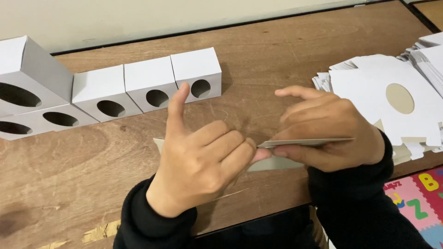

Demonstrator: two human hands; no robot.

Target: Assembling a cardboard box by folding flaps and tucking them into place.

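A flat grey-and-white cardboard box blank point(300, 143) is held edge-on between both hands above the front of the wooden table point(277, 50). My left hand point(203, 161) pinches its left end with curled fingers, the index finger sticking up. On the blank's right part my right hand point(330, 131) is wrapped around it, thumb beneath. Much of the blank is hidden behind the hands.
A row of folded white boxes point(152, 85) with round holes runs along the back left, with larger ones stacked point(27, 78) at the far left. A pile of flat blanks point(392, 92) lies at the right. A coloured foam floor mat point(420, 198) shows below the table edge.
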